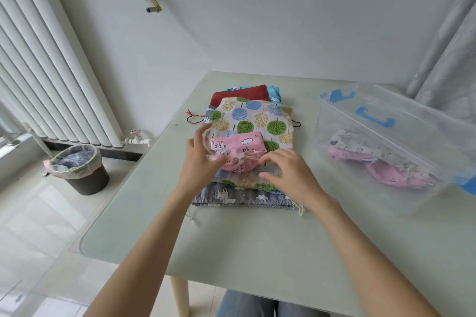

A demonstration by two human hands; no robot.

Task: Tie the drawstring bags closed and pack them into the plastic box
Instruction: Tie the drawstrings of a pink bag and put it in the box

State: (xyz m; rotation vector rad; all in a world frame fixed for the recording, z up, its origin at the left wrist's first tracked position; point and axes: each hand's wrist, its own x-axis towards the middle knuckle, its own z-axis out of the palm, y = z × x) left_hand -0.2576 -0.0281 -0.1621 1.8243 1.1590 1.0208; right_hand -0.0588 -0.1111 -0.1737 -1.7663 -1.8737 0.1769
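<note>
A small pink drawstring bag (235, 148) lies on top of a stack of flat bags, its mouth gathered by a beige cord (243, 158). My left hand (199, 159) holds a loop of that cord at the bag's left side. My right hand (286, 175) rests with spread fingers beside the gathered mouth, its fingertips at the cord. Under the pink bag lie a tree-print bag (257, 118) and a grey animal-print bag (231, 195). The clear plastic box (360, 188) stands to the right with a grey bag (360, 143) and pink bags (396, 172) inside.
A red bag (239, 95) and a blue bag (274, 94) lie at the far end of the stack. The box's lid with blue handle (374, 117) leans behind the box. The table (231, 252) edge runs along the left; a bin (79, 168) and radiator (38, 72) stand beyond it.
</note>
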